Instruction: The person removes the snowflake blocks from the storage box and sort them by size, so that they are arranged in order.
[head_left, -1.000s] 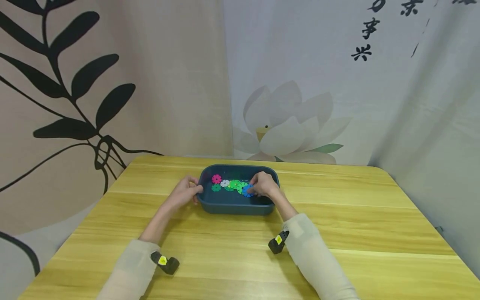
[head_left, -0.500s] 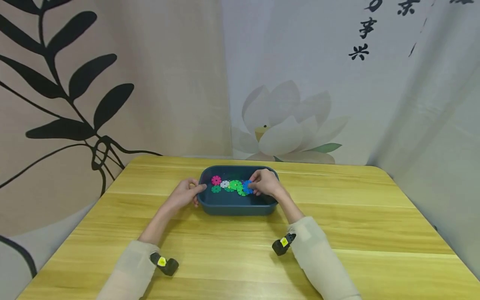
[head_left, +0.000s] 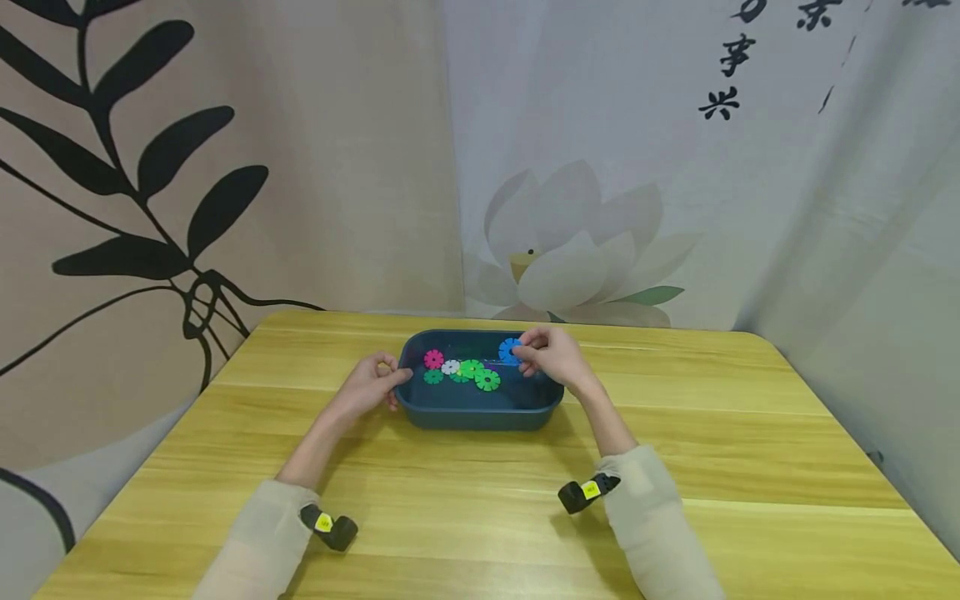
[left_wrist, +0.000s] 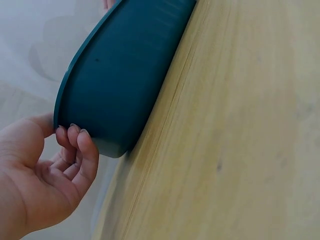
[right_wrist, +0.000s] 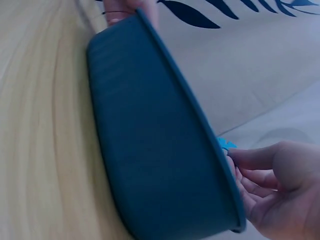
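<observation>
A dark blue-green plastic bin (head_left: 480, 419) stands on the table in the head view. My left hand (head_left: 367, 385) holds its left end, thumb over the rim and fingers curled against the outer wall, as the left wrist view shows. My right hand (head_left: 555, 357) pinches a blue snowflake disc (head_left: 509, 350) between thumb and fingers, over the right part of the bin. In the right wrist view, only the edge of this blue disc (right_wrist: 226, 143) shows past the rim. On the bin floor lie a pink disc (head_left: 433, 359), a white disc (head_left: 450, 367) and several green discs (head_left: 487, 380), some overlapping.
The wooden table (head_left: 465, 517) extends around the bin on all sides. Behind it hangs a curtain (head_left: 360, 167) printed with leaves, a lotus and characters. A small black camera sits on each sleeve.
My right hand has lifted the blue disc from beside the green ones and moved it right and toward the bin's far side. The left hand keeps its hold on the bin's left end.
</observation>
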